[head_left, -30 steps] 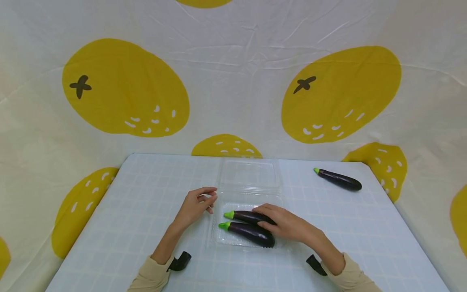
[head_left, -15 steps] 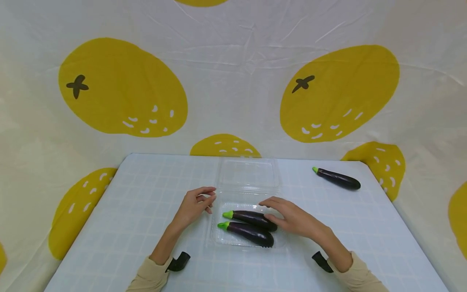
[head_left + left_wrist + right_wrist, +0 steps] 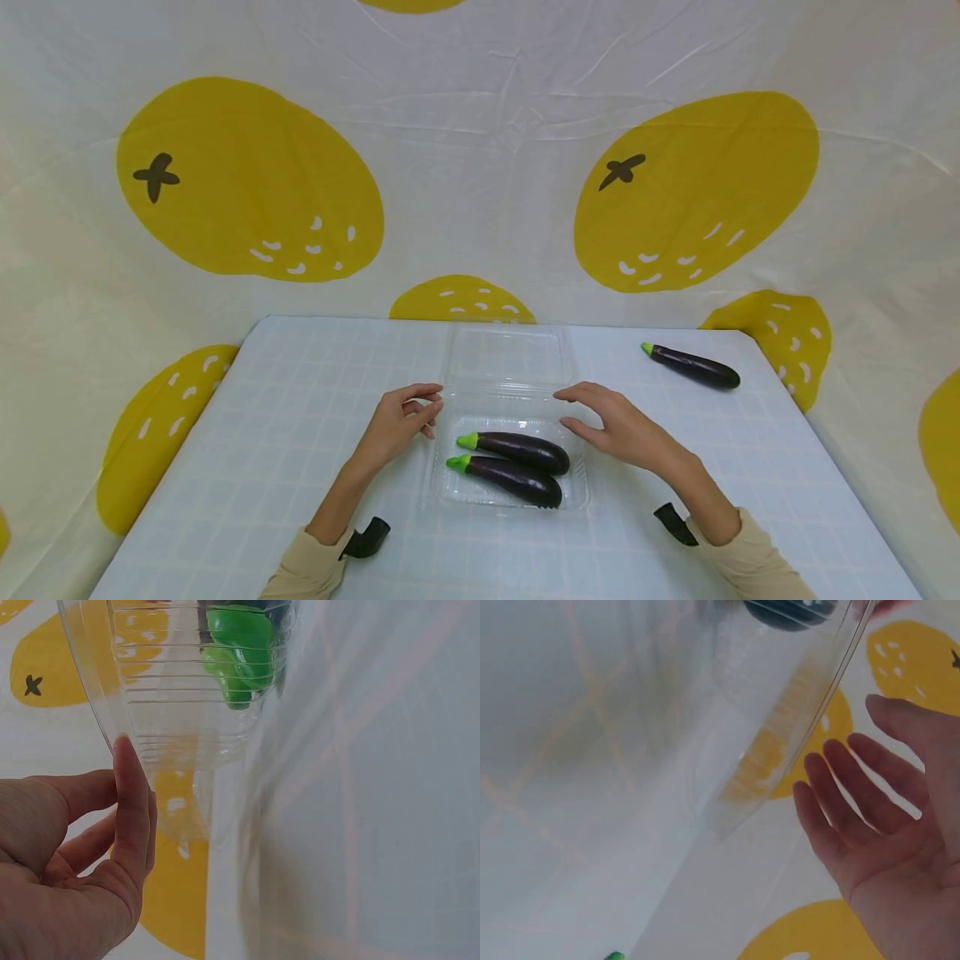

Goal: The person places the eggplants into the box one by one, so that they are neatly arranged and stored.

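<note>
Two dark purple eggplants with green stem ends, the rear eggplant (image 3: 525, 450) and the front eggplant (image 3: 513, 482), lie side by side in the base of a clear plastic clamshell container (image 3: 577, 492). My left hand (image 3: 400, 422) is at the container's left side, fingers loosely bent. In the left wrist view, a fingertip (image 3: 124, 746) meets the container's rim; whether it presses there is unclear. My right hand (image 3: 618, 427) hovers by the container's right rear corner, fingers spread and holding nothing. A third eggplant (image 3: 695, 367) lies at the table's back right.
The container's lid (image 3: 510, 357) lies folded back toward the rear edge of the pale checked table (image 3: 315, 358). Behind the table hangs a white cloth (image 3: 480, 167) printed with big yellow fruit.
My right hand has let go of the rear eggplant and moved right and back, off the container. The left hand stays in place, and both eggplants lie still.
</note>
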Action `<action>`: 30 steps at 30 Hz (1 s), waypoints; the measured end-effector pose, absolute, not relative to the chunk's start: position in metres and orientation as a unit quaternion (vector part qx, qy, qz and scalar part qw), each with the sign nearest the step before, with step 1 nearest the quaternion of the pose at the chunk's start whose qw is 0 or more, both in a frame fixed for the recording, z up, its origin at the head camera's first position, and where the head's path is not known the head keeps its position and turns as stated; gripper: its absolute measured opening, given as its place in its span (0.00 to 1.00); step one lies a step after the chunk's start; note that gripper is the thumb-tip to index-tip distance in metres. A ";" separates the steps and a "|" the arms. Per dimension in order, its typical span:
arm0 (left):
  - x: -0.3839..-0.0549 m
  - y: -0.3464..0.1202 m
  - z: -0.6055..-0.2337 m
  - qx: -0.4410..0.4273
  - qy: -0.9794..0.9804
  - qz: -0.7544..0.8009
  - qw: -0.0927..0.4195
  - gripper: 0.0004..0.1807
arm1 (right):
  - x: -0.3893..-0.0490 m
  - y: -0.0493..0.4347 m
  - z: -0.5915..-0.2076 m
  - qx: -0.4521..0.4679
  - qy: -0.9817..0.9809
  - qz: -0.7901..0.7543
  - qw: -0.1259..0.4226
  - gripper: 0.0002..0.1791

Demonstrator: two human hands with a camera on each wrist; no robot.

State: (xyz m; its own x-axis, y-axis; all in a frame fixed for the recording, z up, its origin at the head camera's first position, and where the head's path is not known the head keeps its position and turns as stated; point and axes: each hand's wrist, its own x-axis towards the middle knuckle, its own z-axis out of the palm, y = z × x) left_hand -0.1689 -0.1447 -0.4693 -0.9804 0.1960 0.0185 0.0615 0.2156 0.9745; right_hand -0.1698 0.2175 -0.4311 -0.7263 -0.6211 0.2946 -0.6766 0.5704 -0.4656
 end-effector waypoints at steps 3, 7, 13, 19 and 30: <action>-0.169 -0.145 -0.469 0.083 0.778 0.621 0.052 0.21 | -0.174 0.224 -0.432 0.358 -0.888 0.281 0.064 0.20; -0.169 -0.144 -0.470 0.080 0.780 0.618 0.049 0.21 | -0.180 0.233 -0.434 0.344 -0.892 0.280 0.085 0.20; -0.170 -0.144 -0.472 0.075 0.778 0.622 0.049 0.20 | -0.191 0.249 -0.436 0.307 -0.907 0.275 0.088 0.18; -0.172 -0.144 -0.472 0.075 0.775 0.625 0.056 0.20 | -0.200 0.264 -0.440 0.267 -0.919 0.280 0.081 0.18; -0.173 -0.145 -0.472 0.076 0.772 0.629 0.056 0.20 | -0.214 0.288 -0.449 0.215 -0.930 0.285 0.089 0.18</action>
State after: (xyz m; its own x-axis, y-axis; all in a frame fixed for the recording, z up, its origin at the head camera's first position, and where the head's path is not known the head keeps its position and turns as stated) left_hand -0.1726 -0.1449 -0.4719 -0.9821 0.1880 0.0099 0.0477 0.1975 0.9791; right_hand -0.2144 0.2878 -0.4486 -0.8918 -0.3493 0.2876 -0.4504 0.7456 -0.4911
